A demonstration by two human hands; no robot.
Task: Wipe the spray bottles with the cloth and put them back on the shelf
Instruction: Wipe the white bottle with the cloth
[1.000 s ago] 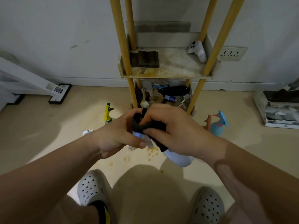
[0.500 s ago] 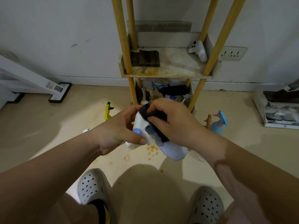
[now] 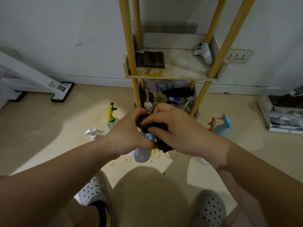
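Observation:
I hold a pale lavender spray bottle (image 3: 141, 155) in front of me, above the floor. My left hand (image 3: 126, 133) grips its neck and head, so only the rounded body shows below. My right hand (image 3: 173, 128) presses a black cloth (image 3: 161, 141) over the bottle's top. On the floor stand a yellow-and-green spray bottle (image 3: 111, 116), a white pump bottle (image 3: 94, 134) and a blue spray bottle (image 3: 223, 126) beside a brown one (image 3: 212, 123). The wooden shelf (image 3: 170, 76) rises behind, with a white spray bottle (image 3: 204, 53) lying on its stained board.
A dark folded cloth (image 3: 151, 59) lies on the shelf board. The lower tier (image 3: 165, 97) is crammed with spoons and small items. A white stand (image 3: 32, 79) is at left, stacked papers (image 3: 283, 117) at right, a wall socket (image 3: 237, 56) behind. My two white clogs (image 3: 93, 192) are below.
The bottle has swung from tilted right to hanging more upright under my left hand. My right hand has slid the cloth back up over the bottle's head.

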